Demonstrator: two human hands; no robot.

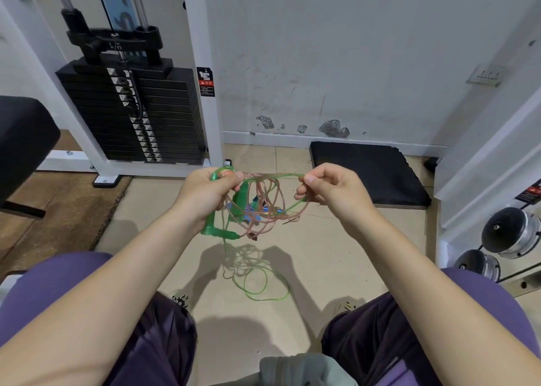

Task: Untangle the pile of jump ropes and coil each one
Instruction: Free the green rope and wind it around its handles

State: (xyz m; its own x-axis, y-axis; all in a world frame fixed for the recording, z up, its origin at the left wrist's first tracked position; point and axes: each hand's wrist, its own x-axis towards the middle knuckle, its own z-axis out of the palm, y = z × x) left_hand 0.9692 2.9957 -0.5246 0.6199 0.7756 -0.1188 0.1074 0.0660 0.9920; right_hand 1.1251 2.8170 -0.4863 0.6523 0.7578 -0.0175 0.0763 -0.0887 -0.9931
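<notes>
Head view: left hand point(205, 192) clenched round green handles point(216, 230), right hand point(330, 189) pinching green rope point(292, 207); pink rope point(260, 204) tangled between hands, green loops trailing on floor point(336, 253) below

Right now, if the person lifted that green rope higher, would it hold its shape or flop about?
Probably flop: the green rope sags from the left hand into loose loops on the floor. It looks thin, so likely light. It may snag, since it runs through the pinkish rope pinched by the right hand.

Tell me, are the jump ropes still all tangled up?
Still tangled. The pink rope loops messily around the green rope between the left hand and right hand; nothing is coiled neatly.
</notes>
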